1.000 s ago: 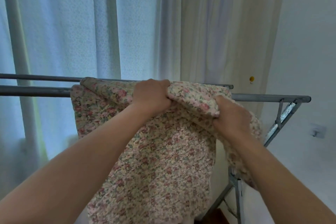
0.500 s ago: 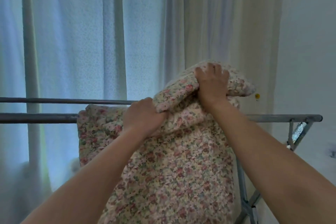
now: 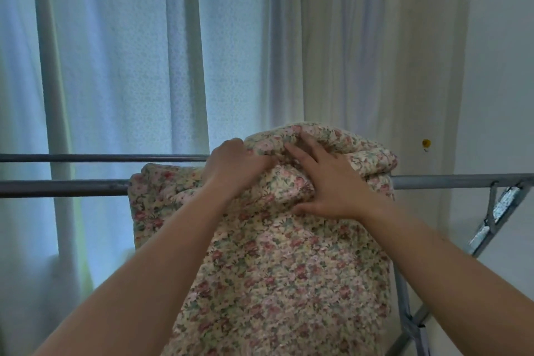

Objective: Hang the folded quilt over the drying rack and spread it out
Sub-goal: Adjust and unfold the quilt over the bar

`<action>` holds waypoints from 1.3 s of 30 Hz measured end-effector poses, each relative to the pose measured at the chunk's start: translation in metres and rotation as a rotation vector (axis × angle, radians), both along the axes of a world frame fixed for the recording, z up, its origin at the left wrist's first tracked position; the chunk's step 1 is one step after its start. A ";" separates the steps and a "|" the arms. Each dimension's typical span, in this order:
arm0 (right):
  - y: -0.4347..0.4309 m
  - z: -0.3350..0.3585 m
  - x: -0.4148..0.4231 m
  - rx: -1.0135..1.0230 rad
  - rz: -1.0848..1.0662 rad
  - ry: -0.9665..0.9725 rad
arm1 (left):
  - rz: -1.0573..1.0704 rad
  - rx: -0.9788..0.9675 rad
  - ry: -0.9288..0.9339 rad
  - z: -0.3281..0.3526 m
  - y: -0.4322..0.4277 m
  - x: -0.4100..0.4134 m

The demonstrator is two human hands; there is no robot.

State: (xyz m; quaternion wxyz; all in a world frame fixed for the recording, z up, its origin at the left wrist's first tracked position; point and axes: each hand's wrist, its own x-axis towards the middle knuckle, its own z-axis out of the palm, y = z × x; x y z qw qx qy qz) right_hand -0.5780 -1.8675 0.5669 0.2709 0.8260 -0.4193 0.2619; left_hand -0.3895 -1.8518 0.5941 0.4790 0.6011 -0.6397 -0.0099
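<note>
Draping floral quilt [image 3: 274, 269] over near rail of drying rack [image 3: 448, 180], with most of it hanging down the front and a bunched fold piling up above the rail. Gripping that fold at its left end with left hand [image 3: 234, 165], fingers curling into the cloth. Pressing right hand [image 3: 326, 185] flat on the bundle, released, fingers spreading straight, thumb lying along the lower edge. Facing far rail [image 3: 86, 157], pale curtain [image 3: 130, 66], and white wall [image 3: 505, 66] bearing small yellow peg [image 3: 426, 143].
</note>
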 end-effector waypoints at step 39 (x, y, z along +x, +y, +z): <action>-0.056 -0.096 -0.027 -0.272 -0.185 -1.260 | 0.454 -0.401 0.376 -0.119 -0.034 0.114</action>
